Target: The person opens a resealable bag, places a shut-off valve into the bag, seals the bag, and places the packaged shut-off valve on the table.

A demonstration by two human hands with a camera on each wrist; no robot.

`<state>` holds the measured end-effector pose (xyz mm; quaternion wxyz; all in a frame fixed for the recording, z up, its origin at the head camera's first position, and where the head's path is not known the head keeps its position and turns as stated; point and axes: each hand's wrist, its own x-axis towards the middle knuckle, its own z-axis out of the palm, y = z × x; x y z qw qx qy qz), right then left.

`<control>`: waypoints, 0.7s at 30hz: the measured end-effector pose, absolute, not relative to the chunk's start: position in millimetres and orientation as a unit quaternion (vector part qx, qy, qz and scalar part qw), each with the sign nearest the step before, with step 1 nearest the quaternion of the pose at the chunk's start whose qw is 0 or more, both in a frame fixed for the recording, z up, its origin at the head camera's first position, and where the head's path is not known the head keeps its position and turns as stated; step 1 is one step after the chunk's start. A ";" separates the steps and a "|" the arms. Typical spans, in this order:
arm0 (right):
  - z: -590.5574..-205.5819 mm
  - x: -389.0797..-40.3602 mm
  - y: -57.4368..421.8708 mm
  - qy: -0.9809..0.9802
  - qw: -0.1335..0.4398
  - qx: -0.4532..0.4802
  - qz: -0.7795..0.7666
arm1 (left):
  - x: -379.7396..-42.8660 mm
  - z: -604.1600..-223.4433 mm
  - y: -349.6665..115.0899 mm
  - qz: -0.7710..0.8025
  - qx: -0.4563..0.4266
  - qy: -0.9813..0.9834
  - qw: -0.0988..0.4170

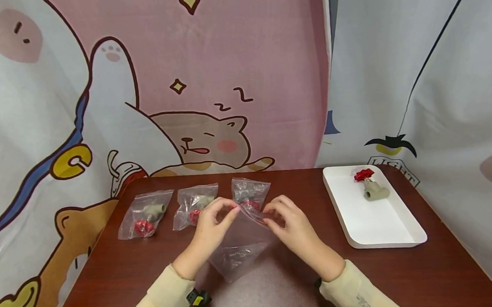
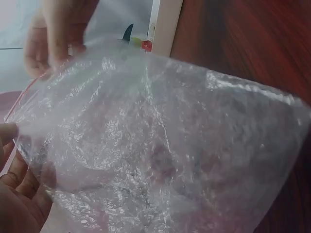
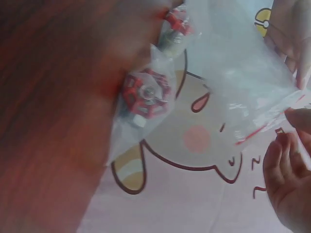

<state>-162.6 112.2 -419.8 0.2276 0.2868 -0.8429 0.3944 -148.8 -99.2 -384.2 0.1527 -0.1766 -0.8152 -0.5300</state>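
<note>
A clear zip bag [image 1: 241, 249] with a red line along its mouth hangs above the table, and nothing is visible inside it. My left hand [image 1: 211, 225] pinches one end of the mouth between thumb and forefinger. At the other end, my right hand [image 1: 296, 228] pinches the same rim. From the left wrist, the bag [image 2: 160, 136] spreads wide, with the left hand [image 2: 24, 194] at its lower left corner. The right wrist view has the right hand [image 3: 286, 174] at the red-lined edge.
Three bagged valves with red handwheels stand behind the hands: left [image 1: 145, 217], middle [image 1: 194, 207] and right [image 1: 248, 191]. A white tray [image 1: 384, 229] on the right holds a loose beige valve [image 1: 375, 190] with a red handwheel. Patterned cloth [image 1: 264, 52] hangs behind the brown table [image 1: 109, 277].
</note>
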 end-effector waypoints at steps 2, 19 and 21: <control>-416.2 -161.6 111.1 -0.833 0.237 0.307 0.395 | -148.3 -382.9 -98.5 -0.529 -0.176 -0.817 0.149; -418.8 -161.4 101.9 -0.799 0.116 0.389 0.444 | -162.6 -410.1 -97.0 -0.547 -0.259 -0.780 0.162; -416.8 -160.4 101.8 -0.810 0.103 0.390 0.426 | -162.4 -409.8 -96.4 -0.533 -0.267 -0.785 0.169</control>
